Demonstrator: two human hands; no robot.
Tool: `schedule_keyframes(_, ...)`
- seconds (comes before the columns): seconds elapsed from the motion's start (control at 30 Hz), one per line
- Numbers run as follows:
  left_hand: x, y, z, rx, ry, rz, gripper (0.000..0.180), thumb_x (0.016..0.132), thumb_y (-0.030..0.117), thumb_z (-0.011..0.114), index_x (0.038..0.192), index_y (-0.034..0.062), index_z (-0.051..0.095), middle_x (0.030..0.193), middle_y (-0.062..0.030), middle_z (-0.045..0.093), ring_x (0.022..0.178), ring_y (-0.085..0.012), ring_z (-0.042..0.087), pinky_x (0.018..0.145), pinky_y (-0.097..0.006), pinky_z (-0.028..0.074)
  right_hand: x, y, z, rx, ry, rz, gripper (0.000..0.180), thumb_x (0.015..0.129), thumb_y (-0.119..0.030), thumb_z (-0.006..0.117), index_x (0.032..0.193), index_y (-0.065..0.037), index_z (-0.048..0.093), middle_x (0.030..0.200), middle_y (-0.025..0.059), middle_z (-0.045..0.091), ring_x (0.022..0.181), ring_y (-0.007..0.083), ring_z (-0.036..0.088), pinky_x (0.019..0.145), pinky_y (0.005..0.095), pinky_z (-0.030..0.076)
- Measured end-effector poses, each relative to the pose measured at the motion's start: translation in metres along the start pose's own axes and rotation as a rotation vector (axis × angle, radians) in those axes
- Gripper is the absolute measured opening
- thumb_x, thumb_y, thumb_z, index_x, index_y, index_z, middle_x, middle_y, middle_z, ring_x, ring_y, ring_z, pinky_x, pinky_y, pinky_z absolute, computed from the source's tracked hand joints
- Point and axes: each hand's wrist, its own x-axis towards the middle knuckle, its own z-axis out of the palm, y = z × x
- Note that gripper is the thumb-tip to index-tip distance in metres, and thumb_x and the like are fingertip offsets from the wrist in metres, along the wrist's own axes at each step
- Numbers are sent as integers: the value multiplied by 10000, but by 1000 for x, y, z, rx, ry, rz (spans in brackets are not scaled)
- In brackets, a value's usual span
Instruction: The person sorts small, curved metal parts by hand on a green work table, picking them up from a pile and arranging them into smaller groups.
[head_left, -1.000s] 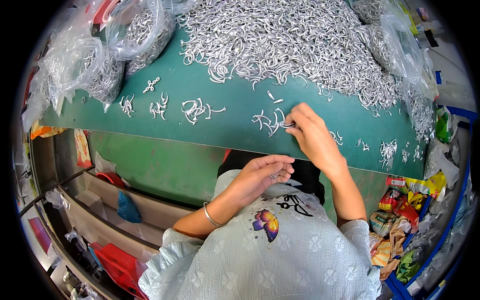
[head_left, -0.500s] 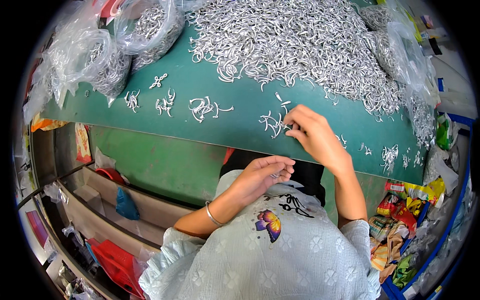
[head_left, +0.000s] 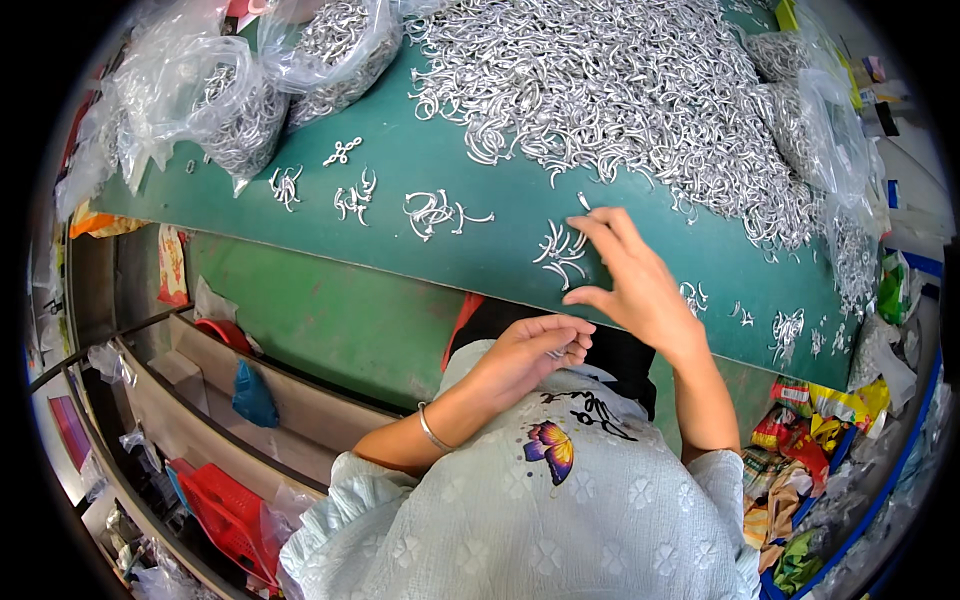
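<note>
Over the green table [head_left: 360, 250], my right hand [head_left: 648, 295] is open, thumb and fingers spread apart, with nothing visible between them. Just left of its fingertips lies a small loose pile of curved silver metal pieces [head_left: 560, 252]. One single silver piece [head_left: 584, 201] rests above that pile, close to my index finger. My left hand [head_left: 528, 360] is held in front of my body below the table edge, its fingers curled in. A bit of something greyish shows inside it, too small and covered to name.
A large heap of silver pieces [head_left: 620, 95] covers the table's far side. Clear plastic bags of pieces [head_left: 240, 125] stand at the far left, another bag [head_left: 825, 130] at the right. Several small piles, such as one [head_left: 432, 213], line the near edge. A red basket [head_left: 225, 520] sits lower left.
My right hand has opened from a pinch and drawn slightly away from the small pile. The whole view has shifted a little. My left hand stays curled in front of me.
</note>
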Motion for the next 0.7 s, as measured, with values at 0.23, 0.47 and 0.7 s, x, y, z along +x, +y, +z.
schedule_keyframes(0.23, -23, 21, 0, 145, 98, 41, 270, 997, 194, 528, 1067, -35, 653, 849, -53, 615, 742, -118, 538, 675, -253, 435, 0, -4, 18, -49, 58, 39, 726, 661, -184, 846, 1281, -21, 503, 1216, 174, 453, 1008, 370, 566, 801, 441, 509)
schedule_keyframes(0.47, -3, 96, 4, 1176, 607, 1156, 149, 971, 124, 545, 991, 22, 651, 832, -48, 571, 756, -139, 523, 666, -238, 387, 6, -2, 34, -204, 197, -161, 532, 724, -220, 805, 1177, -50, 584, 1137, 152, 509, 952, 324, 585, 784, 420, 507)
schedule_keyframes(0.7, 15, 107, -10, 1964, 714, 1106, 169, 806, 30, 695, 970, 48, 655, 1031, -86, 546, 1028, -287, 508, 926, -374, 354, -4, 5, 26, -70, 192, -132, 379, 763, -165, 773, 1088, -40, 622, 1099, 124, 540, 910, 299, 583, 753, 401, 502)
